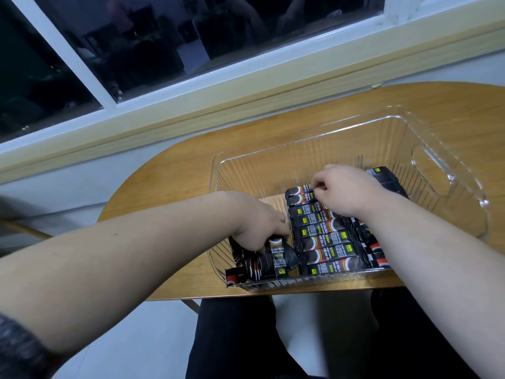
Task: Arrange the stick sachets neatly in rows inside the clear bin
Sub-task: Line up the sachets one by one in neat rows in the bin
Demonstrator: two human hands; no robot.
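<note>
Inside the clear ribbed plastic bin (314, 149) my left hand (257, 225) clutches loose black-and-red foil stick sachets (276, 258), my right hand (347, 192) pinches one in the row; I judge them light, slippery, best pinched mid-length

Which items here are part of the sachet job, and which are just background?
Job: clear bin; sachet row, pinched by right hand; loose sachets, gripped by left hand.
Background: wooden table; window.
</note>
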